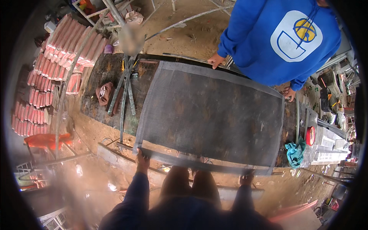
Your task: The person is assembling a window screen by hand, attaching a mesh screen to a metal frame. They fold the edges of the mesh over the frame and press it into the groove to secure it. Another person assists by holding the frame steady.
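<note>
A wide sheet of dark mesh screen (pixel 214 115) with a paler grey border stretches over a dark worktable (pixel 97 82). My left hand (pixel 142 162) is closed on its near left corner, thumb along the edge. Toward the near right corner, my right hand (pixel 247 178) grips the same edge, its fingers partly hidden by the mesh. The near strip hangs past the table, and the ground and my legs show through it. Across from me, a co-worker in a blue hoodie has one hand (pixel 217 60) at the far edge and the other hand (pixel 288 93) at the far right corner.
On the table's left lie crossed metal bars (pixel 124 90) and a brown cap (pixel 104 94). Stacked reddish packs (pixel 63 42) stand beyond. A teal cloth (pixel 295 154) and a red round tin (pixel 310 135) sit at the right. A pale beam (pixel 122 161) runs below the near edge.
</note>
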`<state>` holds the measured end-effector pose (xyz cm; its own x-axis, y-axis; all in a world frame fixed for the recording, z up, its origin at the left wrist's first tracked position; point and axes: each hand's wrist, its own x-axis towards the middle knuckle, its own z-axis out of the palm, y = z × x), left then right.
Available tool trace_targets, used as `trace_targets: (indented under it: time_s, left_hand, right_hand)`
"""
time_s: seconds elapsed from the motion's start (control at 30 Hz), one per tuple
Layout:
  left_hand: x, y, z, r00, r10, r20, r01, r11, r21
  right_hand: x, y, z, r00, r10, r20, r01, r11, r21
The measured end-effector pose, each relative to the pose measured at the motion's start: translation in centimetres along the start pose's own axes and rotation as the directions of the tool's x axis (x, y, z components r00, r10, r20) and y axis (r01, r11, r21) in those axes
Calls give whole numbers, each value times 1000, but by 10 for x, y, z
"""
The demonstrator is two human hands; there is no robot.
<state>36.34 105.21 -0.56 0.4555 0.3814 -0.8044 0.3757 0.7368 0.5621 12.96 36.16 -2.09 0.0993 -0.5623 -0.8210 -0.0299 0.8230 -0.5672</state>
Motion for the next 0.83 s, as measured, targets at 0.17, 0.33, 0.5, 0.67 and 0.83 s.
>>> trace_targets:
  time_s: [0.17, 0.33, 0.5, 0.67, 0.83]
  left_hand:
    - [14, 13, 10, 1000, 9, 9, -9, 996, 90]
    - [43, 15, 26, 982, 102, 159, -106, 994, 15]
    - [44, 27, 37, 996, 58, 65, -63, 995, 73]
    - [26, 30, 58, 998, 55, -10, -54, 995, 78]
    - [21, 24, 44, 997, 56, 48, -60, 993, 100]
  right_hand:
    - [0, 6, 10, 1000, -24, 13, 24, 999, -42]
    - [0, 4, 17, 984, -127, 125, 152, 964, -217]
    - [-5, 2, 15, 953, -203, 224, 296, 768, -568]
    - [12, 4, 9, 959, -174, 224, 247, 902, -353]
    - [25, 11, -32, 920, -250, 301, 349, 872, -343]
